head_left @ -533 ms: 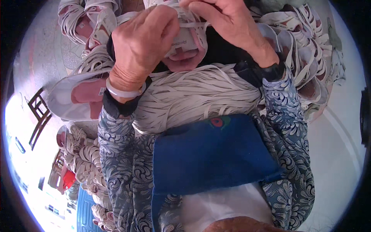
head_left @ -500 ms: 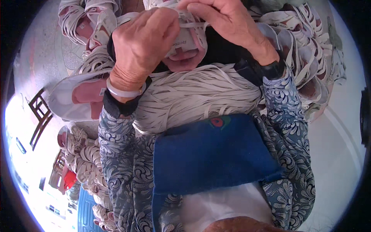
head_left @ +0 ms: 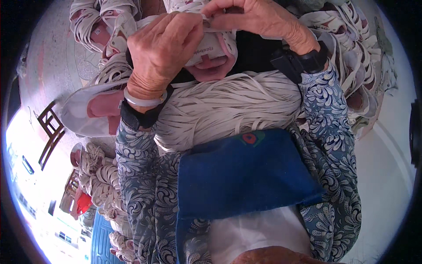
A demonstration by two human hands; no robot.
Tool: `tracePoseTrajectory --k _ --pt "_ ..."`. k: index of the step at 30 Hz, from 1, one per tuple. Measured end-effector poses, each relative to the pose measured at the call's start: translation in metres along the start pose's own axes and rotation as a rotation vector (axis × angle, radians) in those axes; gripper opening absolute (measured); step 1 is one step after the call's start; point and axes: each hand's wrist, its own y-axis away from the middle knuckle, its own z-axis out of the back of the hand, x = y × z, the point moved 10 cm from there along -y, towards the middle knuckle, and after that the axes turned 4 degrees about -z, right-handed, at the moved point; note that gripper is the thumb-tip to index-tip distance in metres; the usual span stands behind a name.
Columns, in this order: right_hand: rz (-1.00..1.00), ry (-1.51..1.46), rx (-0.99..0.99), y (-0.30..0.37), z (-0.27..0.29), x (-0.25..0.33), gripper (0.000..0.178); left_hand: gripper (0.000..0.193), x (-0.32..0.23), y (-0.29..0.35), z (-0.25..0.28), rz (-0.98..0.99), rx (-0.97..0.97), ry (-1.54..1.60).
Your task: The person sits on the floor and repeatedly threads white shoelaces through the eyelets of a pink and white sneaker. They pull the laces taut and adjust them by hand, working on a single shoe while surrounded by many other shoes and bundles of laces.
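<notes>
- Upper centre: one shoe [head_left: 213, 58], partly hidden by the left hand [head_left: 163, 49].
- Its fingers curl; right hand [head_left: 259, 20] bent, can't tell what either grips.
- Centre: one lace bundle [head_left: 228, 103].

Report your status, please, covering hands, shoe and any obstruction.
Left hand and right hand at pink-lined white shoe, grip unclear. Hands partly cover it. White laces bundled close by.

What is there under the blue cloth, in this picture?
Patterned fabric shows at both sides of the blue cloth, white fabric at its lower edge, and pale laces at its upper edge. What lies directly underneath is covered.
</notes>
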Motion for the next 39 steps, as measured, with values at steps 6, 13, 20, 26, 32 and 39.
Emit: tracePoseTrajectory --k 6,13,20,26,32,39 --pt "0.148 0.273 -0.109 0.003 0.0 0.011 0.022 0.016 0.05 0.011 -0.001 0.466 0.048 0.212" --pt "-0.006 0.04 -0.006 0.001 -0.002 -0.006 0.027 0.026 0.035 0.033 -0.028 0.693 0.268 0.392" --pt "0.021 -0.139 -0.048 0.005 -0.003 -0.011 0.028 0.02 0.037 0.03 -0.012 0.56 0.212 0.236" --pt "0.034 -0.217 -0.091 0.002 -0.005 -0.013 0.024 0.015 0.031 0.037 -0.004 0.45 0.209 0.125" --pt "-0.005 -0.038 -0.22 0.011 0.011 0.007 0.02 0.012 0.022 0.031 -0.005 0.44 0.234 0.001" --pt "0.079 0.277 -0.204 0.019 0.01 0.014 0.021 0.011 0.02 0.025 -0.011 0.397 0.321 -0.024"
